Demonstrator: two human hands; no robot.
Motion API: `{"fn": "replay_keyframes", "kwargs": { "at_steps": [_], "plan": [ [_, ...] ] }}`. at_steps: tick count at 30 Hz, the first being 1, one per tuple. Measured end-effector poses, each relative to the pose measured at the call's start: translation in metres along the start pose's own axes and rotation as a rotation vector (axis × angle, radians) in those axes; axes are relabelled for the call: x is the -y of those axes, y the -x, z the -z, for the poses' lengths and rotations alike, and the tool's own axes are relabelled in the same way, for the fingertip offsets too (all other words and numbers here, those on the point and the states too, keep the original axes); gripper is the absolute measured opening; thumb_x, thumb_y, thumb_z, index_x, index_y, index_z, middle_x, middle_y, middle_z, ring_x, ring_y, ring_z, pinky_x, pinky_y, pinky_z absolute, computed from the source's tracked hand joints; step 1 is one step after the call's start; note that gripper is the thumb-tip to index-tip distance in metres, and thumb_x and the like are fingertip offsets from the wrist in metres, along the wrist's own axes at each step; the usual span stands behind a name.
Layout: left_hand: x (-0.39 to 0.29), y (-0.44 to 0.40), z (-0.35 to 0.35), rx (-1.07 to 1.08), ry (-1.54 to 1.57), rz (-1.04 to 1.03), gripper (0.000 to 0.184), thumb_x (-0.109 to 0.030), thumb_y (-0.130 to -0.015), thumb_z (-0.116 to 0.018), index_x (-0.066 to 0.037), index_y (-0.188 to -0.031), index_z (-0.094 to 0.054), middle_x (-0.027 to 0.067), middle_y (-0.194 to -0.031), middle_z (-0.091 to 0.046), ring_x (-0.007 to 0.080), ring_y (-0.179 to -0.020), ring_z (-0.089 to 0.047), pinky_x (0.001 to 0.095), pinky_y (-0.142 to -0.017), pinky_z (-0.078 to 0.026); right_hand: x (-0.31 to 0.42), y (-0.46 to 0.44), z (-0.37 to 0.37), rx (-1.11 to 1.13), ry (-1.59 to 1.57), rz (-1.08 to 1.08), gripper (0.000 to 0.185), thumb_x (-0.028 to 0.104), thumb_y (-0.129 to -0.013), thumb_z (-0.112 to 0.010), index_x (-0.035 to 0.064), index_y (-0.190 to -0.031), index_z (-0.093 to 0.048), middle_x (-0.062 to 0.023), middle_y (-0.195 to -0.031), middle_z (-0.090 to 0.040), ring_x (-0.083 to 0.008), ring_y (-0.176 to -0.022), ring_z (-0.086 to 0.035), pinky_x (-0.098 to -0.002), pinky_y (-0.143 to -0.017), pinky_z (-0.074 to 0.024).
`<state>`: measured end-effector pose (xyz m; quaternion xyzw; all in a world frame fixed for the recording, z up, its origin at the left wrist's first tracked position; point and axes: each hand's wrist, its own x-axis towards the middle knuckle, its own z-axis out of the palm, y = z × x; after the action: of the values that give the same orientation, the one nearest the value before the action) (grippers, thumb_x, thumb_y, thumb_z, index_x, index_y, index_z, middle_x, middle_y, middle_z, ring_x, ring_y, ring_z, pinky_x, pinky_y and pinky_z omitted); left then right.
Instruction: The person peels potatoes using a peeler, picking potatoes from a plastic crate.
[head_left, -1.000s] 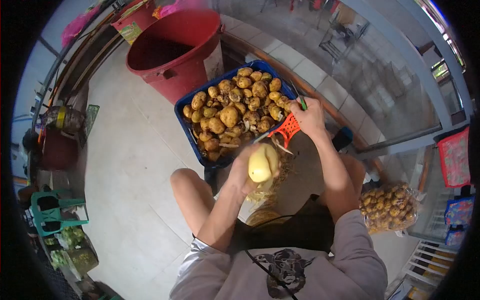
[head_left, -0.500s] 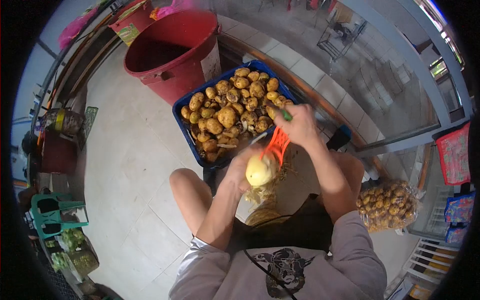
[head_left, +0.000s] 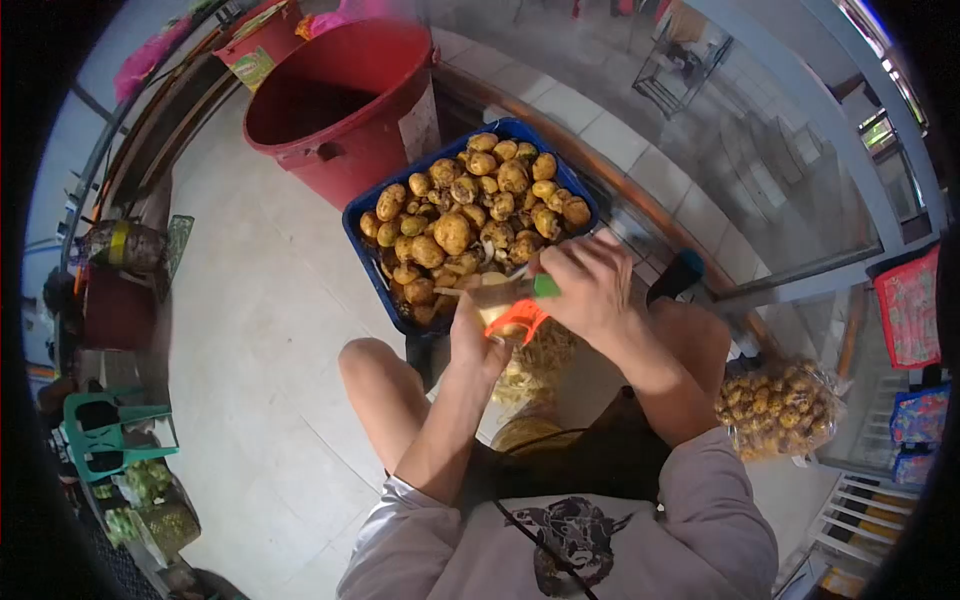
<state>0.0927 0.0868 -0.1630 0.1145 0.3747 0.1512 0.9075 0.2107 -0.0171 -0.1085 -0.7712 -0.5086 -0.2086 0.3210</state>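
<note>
My left hand (head_left: 470, 335) is closed around a peeled, pale yellow potato (head_left: 490, 313), partly hidden by the tools in front of it. My right hand (head_left: 590, 285) grips an orange peeler (head_left: 518, 320), whose frame lies against the potato. The same hand also holds a knife with a green handle (head_left: 545, 286); its blade points left across the potato. Just beyond both hands, a blue crate (head_left: 357, 235) is heaped with unpeeled, dirt-marked potatoes (head_left: 452, 234). Below the hands, peelings (head_left: 530, 372) lie in a pile between my legs.
A large red tub (head_left: 345, 165) stands behind the crate, with a smaller red bucket (head_left: 265, 50) farther back. To the right is a clear bag of potatoes (head_left: 780, 408). A green stool (head_left: 110, 430) stands at far left. A glass panel with a metal frame (head_left: 800, 275) borders the right side.
My right hand has come lower, turning the knife blade and peeler leftward across the potato. My left hand has moved slightly left and turned the potato, which is now more covered.
</note>
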Motion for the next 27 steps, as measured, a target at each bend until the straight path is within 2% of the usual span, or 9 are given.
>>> {"fn": "replay_keyframes", "kwargs": {
  "at_steps": [3,7,9,11,17,19,21,23,27],
  "plan": [
    [0.000,0.007,0.005,0.229,-0.218,0.050,0.033,-0.033,-0.101,-0.043,-0.004,-0.108,-0.056,0.0105,-0.096,-0.063,0.0223,-0.083,-0.065,0.0374,-0.070,-0.056,-0.022,-0.016,0.003,0.078,-0.075,-0.219,0.020,0.024,-0.071,-0.072,0.0055,-0.073,-0.065,-0.0135,-0.063,-0.063,-0.0324,-0.061,-0.064,-0.0433,-0.057,-0.0482],
    [0.002,0.011,0.000,0.238,-0.277,0.073,0.026,-0.027,-0.099,-0.050,-0.003,-0.103,-0.058,0.0107,-0.097,-0.064,0.0223,-0.083,-0.066,0.0378,-0.073,-0.056,-0.048,-0.014,-0.022,0.207,-0.301,-0.551,0.028,0.024,-0.077,-0.067,-0.0011,-0.068,-0.056,-0.0189,-0.058,-0.053,-0.0362,-0.056,-0.056,-0.0417,-0.058,-0.0442],
    [0.007,-0.001,0.012,0.240,-0.275,0.058,0.033,-0.038,-0.098,-0.051,-0.007,-0.110,-0.055,0.0103,-0.100,-0.066,0.0250,-0.087,-0.067,0.0445,-0.070,-0.059,-0.045,-0.010,-0.023,0.195,-0.323,-0.560,0.030,0.024,-0.078,-0.067,-0.0017,-0.068,-0.055,-0.0196,-0.058,-0.051,-0.0385,-0.056,-0.054,-0.0424,-0.055,-0.0436],
    [0.010,-0.004,0.013,0.217,-0.072,0.088,0.037,-0.042,-0.099,-0.047,-0.009,-0.111,-0.055,0.0097,-0.101,-0.066,0.0236,-0.087,-0.066,0.0426,-0.065,-0.058,-0.033,-0.013,-0.013,0.171,-0.205,-0.469,0.030,0.025,-0.077,-0.068,-0.0014,-0.068,-0.056,-0.0192,-0.058,-0.053,-0.0382,-0.056,-0.055,-0.0431,-0.056,-0.0436],
    [0.011,-0.003,0.009,0.104,-0.222,0.015,0.037,-0.043,-0.097,-0.050,-0.009,-0.110,-0.056,0.0090,-0.096,-0.065,0.0213,-0.077,-0.066,0.0377,-0.059,-0.057,-0.035,-0.014,-0.010,-0.005,-0.155,-0.227,0.031,0.026,-0.078,-0.068,-0.0021,-0.071,-0.058,-0.0191,-0.057,-0.053,-0.0385,-0.053,-0.052,-0.0455,-0.056,-0.0436],
    [0.007,0.003,0.005,0.337,-0.288,0.030,0.031,-0.033,-0.097,-0.051,-0.005,-0.109,-0.055,0.0092,-0.091,-0.064,0.0212,-0.076,-0.066,0.0340,-0.056,-0.056,-0.058,-0.016,-0.012,0.163,-0.264,-0.537,0.029,0.025,-0.079,-0.066,-0.0022,-0.071,-0.059,-0.0191,-0.057,-0.053,-0.0372,-0.052,-0.050,-0.0448,-0.056,-0.0429],
    [0.000,0.016,-0.004,0.278,-0.381,0.005,0.033,-0.033,-0.096,-0.052,-0.003,-0.109,-0.054,0.0111,-0.089,-0.064,0.0226,-0.074,-0.066,0.0334,-0.053,-0.056,-0.079,-0.018,-0.007,0.198,-0.126,-0.598,0.031,0.023,-0.081,-0.064,-0.0031,-0.068,-0.056,-0.0155,-0.053,-0.047,-0.0222,-0.048,-0.045,-0.0416,-0.053,-0.0389],
    [-0.004,0.017,0.006,0.342,-0.367,0.134,0.036,-0.035,-0.096,-0.051,-0.002,-0.110,-0.053,0.0126,-0.088,-0.062,0.0244,-0.072,-0.065,0.0332,-0.051,-0.055,-0.091,-0.010,-0.013,0.181,-0.230,-0.714,0.031,0.023,-0.082,-0.064,-0.0028,-0.067,-0.056,-0.0148,-0.053,-0.045,-0.0188,-0.049,-0.042,-0.0407,-0.052,-0.0384],
    [-0.008,0.002,0.008,0.183,0.048,0.128,0.038,-0.044,-0.096,-0.052,-0.008,-0.109,-0.055,0.0103,-0.092,-0.062,0.0247,-0.083,-0.062,0.0382,-0.065,-0.056,-0.064,-0.010,-0.011,0.154,-0.254,-0.700,0.023,0.027,-0.081,-0.066,0.0042,-0.075,-0.065,-0.0132,-0.058,-0.057,-0.0252,-0.051,-0.055,-0.0408,-0.055,-0.0447]
  ]
}}
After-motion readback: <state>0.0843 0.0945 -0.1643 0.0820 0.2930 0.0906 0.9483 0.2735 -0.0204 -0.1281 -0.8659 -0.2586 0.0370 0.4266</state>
